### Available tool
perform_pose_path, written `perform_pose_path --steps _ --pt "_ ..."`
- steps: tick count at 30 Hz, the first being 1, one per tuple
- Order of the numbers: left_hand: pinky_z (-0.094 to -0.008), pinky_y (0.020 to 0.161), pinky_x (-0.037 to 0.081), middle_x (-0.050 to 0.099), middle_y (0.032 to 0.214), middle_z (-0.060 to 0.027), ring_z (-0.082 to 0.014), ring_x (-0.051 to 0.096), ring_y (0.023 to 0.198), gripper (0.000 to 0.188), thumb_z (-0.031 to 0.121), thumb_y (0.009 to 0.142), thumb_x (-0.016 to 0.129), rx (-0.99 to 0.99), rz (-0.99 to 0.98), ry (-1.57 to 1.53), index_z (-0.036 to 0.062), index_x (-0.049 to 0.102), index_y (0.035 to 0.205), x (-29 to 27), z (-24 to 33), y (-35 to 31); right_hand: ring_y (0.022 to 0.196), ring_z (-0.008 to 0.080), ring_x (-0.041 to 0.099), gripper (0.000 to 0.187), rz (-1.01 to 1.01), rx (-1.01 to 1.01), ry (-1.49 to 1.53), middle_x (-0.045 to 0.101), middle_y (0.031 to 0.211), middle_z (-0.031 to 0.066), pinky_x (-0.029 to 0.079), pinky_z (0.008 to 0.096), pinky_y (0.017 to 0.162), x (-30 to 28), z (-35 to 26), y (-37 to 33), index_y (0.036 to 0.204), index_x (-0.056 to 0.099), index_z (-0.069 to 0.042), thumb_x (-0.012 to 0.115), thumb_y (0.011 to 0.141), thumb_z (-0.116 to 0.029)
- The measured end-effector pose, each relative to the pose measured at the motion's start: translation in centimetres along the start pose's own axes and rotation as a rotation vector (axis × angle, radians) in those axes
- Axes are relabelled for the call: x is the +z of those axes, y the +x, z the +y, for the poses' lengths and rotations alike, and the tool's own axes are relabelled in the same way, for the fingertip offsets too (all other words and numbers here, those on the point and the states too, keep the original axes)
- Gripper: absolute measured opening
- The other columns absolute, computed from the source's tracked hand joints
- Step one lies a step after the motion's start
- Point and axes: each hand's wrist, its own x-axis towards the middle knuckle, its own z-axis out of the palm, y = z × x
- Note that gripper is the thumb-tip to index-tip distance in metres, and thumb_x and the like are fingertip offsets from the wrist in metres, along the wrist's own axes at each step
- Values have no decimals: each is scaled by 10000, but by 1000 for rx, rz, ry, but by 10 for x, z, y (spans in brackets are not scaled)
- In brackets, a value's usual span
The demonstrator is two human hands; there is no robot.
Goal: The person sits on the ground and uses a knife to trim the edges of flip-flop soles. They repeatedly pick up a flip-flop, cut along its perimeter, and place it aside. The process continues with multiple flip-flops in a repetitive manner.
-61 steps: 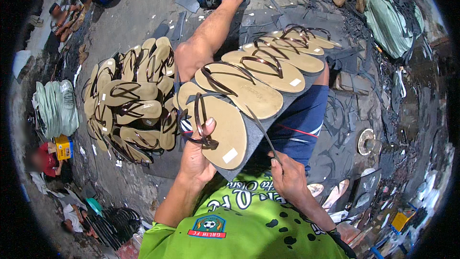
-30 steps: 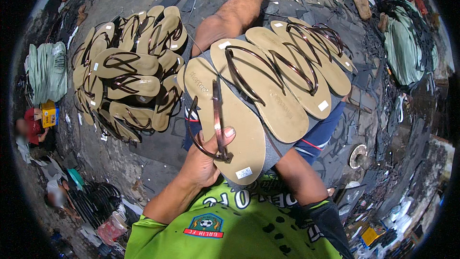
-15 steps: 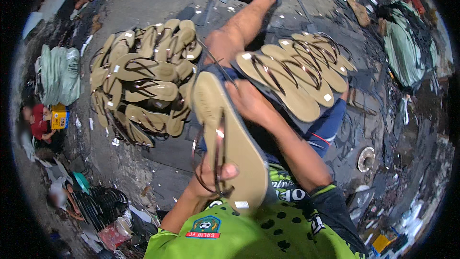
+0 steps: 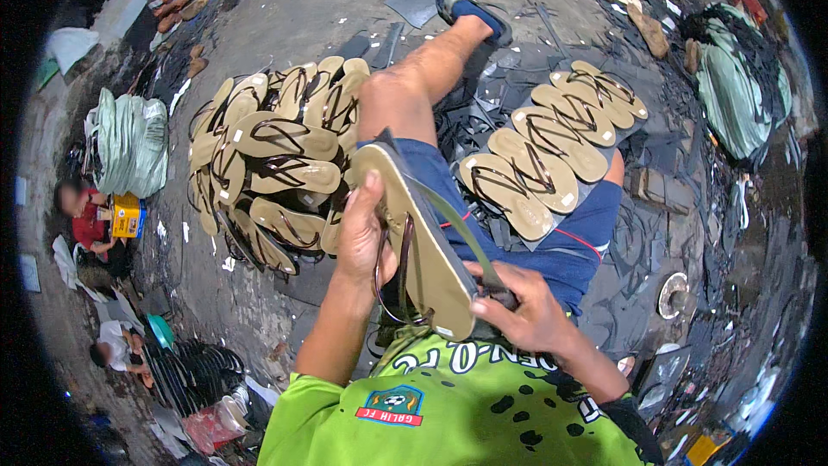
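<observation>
My left hand [image 4: 364, 237] is closed around a tan sandal [image 4: 435, 246] with glossy brown straps, its thumb pressed on the footbed. The sandal tilts over my lap, one end toward my knee, the other by my shirt. From its edge a thin grey-green strip [image 4: 461, 224] curls away down to my right hand [image 4: 522, 306]. My right fingers are closed at the sandal's near end, beside the strip and around something dark that they mostly hide; I cannot make out what it is. Several matching sandals [image 4: 509, 194] lie in an overlapping row across my right thigh.
A big heap of finished-looking tan sandals [image 4: 289, 138] stands on the floor at left. Dark offcuts [image 4: 509, 78] litter the ground. Pale green sacks [image 4: 129, 142] [image 4: 733, 99] sit on both sides. A metal ring [image 4: 673, 293] lies at right. Other people sit at the left edge.
My right hand has moved from the sandal's far end to its near end, and the loose strip now hangs along that edge. My left hand has shifted up the sandal, which is tilted more.
</observation>
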Motion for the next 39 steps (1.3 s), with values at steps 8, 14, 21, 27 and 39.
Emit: perform_pose_path --steps 8,14,21,27,39 --pt "-292 566 540 593 844 -72 -188 591 641 434 511 951 489 -246 -141 -177 96 580 1043 3 -13 13 879 197 546 388 229 171 80 582 976 130 443 341 823 12 37 -61 1332 493 0 489 959 -109" --pt "-278 566 555 576 906 -71 -189 609 662 454 523 940 491 -280 -297 -227 91 571 1053 4 -22 23 714 276 596 478 391 -76 -582 590 885 111 488 363 629 -13 29 -17 1231 611 -125 691 768 -39" --pt "-381 735 562 609 1073 -107 -232 632 845 444 389 853 681 -450 -320 -333 94 530 1148 -15 -44 23 711 269 578 522 389 -126 -782 577 865 96 470 379 620 -32 37 6 1213 623 -174 735 713 -69" --pt "-354 637 552 625 959 -135 -228 629 756 434 408 892 626 -439 -289 -162 86 518 1161 -1 -32 36 699 272 595 519 223 2 -774 578 837 82 491 382 620 -57 5 45 1241 614 -190 730 741 -117" --pt "-251 796 472 630 988 -23 -91 586 884 373 315 933 612 -500 -397 -40 1 565 1129 5 -16 48 622 294 581 417 -162 255 -671 546 743 84 478 403 573 -92 -41 103 1263 595 -179 661 852 -180"
